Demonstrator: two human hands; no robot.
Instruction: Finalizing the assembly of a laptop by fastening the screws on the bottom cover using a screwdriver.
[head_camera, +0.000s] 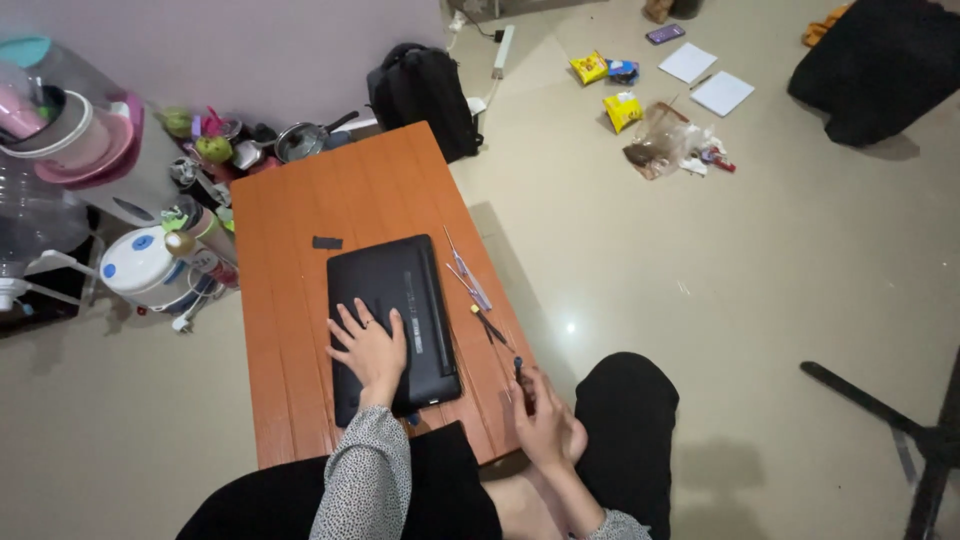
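Black laptop (392, 325), flipped underside up, lying on the orange wooden table (290, 330). Left hand (370, 348) pressed flat on its base, fingers (352, 320) spread apart and stretched out, gripping nothing, just resting on the plastic; ring on one of them. Right hand (545, 415) at the table's near right corner, fingers curled together round a small dark-handled screwdriver (520, 375), tip poking out past the knuckles; can't tell how tight the pinch is from up here. Laptop shell matte, smooth, with a lighter strip running lengthwise just right of the left fingertips, lid-side down, corners rounded. Just beyond the right fingers: a few thin tools (470, 285) laid loose on the wood beside the laptop's right edge. Farther past the left fingertips, a small black patch (327, 243) alone on the tabletop, well clear of the laptop.
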